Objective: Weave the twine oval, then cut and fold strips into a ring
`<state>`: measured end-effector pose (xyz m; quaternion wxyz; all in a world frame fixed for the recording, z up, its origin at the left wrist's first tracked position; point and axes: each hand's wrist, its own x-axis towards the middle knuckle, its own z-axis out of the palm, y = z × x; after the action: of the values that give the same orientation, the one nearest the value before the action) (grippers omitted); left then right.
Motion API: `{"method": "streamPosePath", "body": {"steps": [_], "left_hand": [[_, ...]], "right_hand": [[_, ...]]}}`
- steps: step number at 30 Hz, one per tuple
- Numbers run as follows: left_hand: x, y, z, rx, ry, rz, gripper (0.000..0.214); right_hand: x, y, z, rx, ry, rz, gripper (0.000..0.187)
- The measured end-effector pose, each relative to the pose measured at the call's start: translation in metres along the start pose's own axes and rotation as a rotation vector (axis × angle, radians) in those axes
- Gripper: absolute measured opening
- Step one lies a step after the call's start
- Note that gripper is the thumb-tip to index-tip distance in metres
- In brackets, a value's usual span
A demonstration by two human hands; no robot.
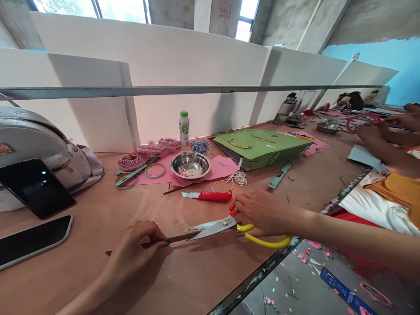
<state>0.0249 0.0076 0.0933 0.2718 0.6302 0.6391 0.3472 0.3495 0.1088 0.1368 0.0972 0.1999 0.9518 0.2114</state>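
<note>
as the left hand [133, 251] pinches a brown strip [175, 239], the right hand [265, 213] grips scissors [218, 226].

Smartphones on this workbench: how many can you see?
2: one smartphone leans against the pale bag; a second smartphone lies flat just in front of it. Others may be hidden.

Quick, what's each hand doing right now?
Left hand: closed, pinching a brown strip.
Right hand: closed, holding yellow-handled scissors.
</note>
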Motion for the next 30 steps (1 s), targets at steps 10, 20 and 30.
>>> {"method": "streamPosePath", "body": {"steps": [10, 20, 30], "left_hand": [[0.000, -0.010, -0.001, -0.045, -0.071, -0.024, 0.013], [0.003, -0.011, -0.003, -0.100, -0.071, 0.016, 0.013], [0.003, -0.011, -0.003, -0.124, -0.057, 0.014, 0.014]], "right_hand": [[-0.001, 0.000, -0.007, 0.121, -0.074, 0.020, 0.044], [-0.002, -0.003, -0.007, 0.161, -0.109, -0.030, 0.036], [-0.004, -0.005, -0.004, 0.146, -0.108, -0.026, 0.037]]}}
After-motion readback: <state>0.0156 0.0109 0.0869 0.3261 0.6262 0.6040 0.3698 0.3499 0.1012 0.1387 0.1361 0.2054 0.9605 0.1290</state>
